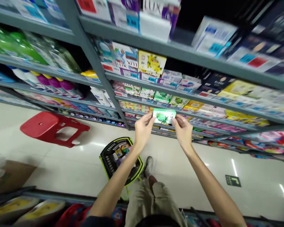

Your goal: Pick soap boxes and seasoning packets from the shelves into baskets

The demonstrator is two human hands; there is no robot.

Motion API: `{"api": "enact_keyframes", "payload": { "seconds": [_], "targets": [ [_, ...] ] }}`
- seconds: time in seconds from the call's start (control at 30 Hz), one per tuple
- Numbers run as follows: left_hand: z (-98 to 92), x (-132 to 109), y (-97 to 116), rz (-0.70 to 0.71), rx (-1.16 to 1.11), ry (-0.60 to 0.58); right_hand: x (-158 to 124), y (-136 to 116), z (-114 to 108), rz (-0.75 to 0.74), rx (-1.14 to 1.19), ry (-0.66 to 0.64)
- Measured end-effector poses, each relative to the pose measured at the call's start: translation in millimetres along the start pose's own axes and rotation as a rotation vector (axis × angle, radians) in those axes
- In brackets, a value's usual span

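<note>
A small green and white soap box (164, 116) with a leaf print is held up in front of the shelves. My left hand (143, 128) pinches its left end, and my right hand (183, 130) grips the right end. Behind it, the shelf rows carry similar boxes, among them a green box (162, 97) and a yellow lemon-print box (151, 63). Down by my feet stands a black shopping basket (110, 157) with a lime-green rim. Several colourful packets lie inside it, partly hidden by my left forearm.
A red plastic stool (42, 126) stands on the floor at the left. Further left is a brown cardboard box (14, 173). Green bottles (26, 44) fill the upper left shelf. Slippers (41, 209) sit on a low rack behind me. A floor sign (233, 181) lies at right.
</note>
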State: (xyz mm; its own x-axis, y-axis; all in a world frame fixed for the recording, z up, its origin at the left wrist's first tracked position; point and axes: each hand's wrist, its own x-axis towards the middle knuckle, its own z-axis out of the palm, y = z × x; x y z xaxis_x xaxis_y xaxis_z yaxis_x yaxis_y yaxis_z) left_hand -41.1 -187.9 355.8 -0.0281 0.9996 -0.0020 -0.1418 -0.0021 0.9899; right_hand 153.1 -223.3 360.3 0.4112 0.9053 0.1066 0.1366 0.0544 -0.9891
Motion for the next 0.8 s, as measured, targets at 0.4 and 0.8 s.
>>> {"api": "enact_keyframes", "payload": {
  "seconds": [0.4, 0.8],
  "targets": [
    [24.8, 124.9, -65.8, 0.484, 0.231, 0.089, 88.7, 88.5, 58.4, -0.403, -0.179, 0.084],
    [35.3, 160.6, -90.9, 0.589, 0.178, 0.122, 87.9, 108.0, 73.2, -0.572, -0.268, 0.173]
  ]
}}
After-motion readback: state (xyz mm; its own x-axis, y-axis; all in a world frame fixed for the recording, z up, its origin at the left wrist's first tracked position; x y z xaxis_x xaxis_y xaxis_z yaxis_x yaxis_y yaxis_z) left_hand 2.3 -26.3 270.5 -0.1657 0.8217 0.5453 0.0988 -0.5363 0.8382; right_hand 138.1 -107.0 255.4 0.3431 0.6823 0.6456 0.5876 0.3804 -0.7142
